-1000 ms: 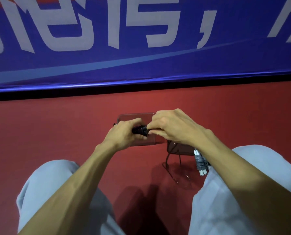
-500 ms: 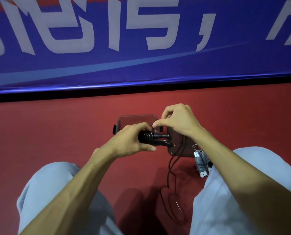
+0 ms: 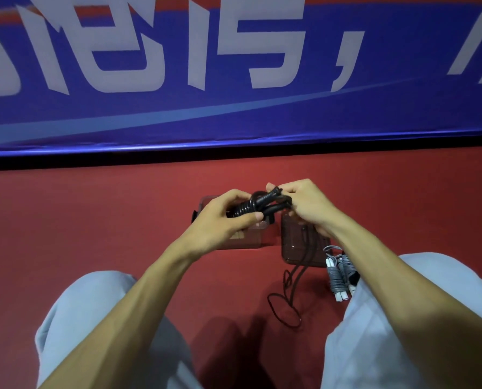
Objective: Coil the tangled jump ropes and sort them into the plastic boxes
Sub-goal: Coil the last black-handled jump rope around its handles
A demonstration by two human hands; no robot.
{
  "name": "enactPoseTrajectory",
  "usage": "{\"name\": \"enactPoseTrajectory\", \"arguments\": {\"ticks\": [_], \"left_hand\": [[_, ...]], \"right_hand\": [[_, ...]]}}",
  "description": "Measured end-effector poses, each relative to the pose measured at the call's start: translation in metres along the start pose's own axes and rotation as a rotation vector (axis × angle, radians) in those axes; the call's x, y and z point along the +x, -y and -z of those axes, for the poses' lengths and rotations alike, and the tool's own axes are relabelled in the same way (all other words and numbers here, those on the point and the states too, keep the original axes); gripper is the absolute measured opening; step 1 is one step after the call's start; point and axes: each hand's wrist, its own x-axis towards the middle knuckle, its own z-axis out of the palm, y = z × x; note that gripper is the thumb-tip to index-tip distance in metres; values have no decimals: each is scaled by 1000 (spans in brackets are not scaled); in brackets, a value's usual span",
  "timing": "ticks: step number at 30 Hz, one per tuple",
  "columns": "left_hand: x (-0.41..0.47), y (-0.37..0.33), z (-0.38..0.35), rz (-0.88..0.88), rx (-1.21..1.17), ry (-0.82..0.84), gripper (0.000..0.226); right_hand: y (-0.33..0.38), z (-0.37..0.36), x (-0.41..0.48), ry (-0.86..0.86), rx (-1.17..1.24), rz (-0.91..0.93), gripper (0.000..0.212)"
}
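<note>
Two hands are meeting on the black jump rope (image 3: 259, 204), which is hanging just above the left box (image 3: 248, 241) and the right box (image 3: 298, 249) on the red floor (image 3: 94, 234). The left hand (image 3: 223, 223) is clenching round the wound handles, thumb pressing across the turns. The right hand (image 3: 304, 209) is gripping the rope's right end. The rope is looking light, its cord limp and springy, so I'm judging the stiff handles the surest hold. The loose tail (image 3: 287, 304) is trailing to the near floor.

Loose pale blue-grey trousers (image 3: 94, 318), forearms (image 3: 150, 290) bare.
</note>
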Motion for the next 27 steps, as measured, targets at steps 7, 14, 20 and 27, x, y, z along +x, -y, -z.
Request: {"name": "enactPoseTrajectory", "arguments": {"ticks": [7,14,20,27], "left_hand": [[3,-8,-2,18,-258,-125,35],[10,1,14,133,-312,-411,23],[15,19,26,119,-49,-455,27],[14,23,14,70,602,-232,37]], "right_hand": [[5,-3,-9,321,83,-70,15],[-9,1,-8,395,-426,-137,11],[5,4,-10,101,-669,423,17],[10,-3,-23,119,-879,810,17]]}}
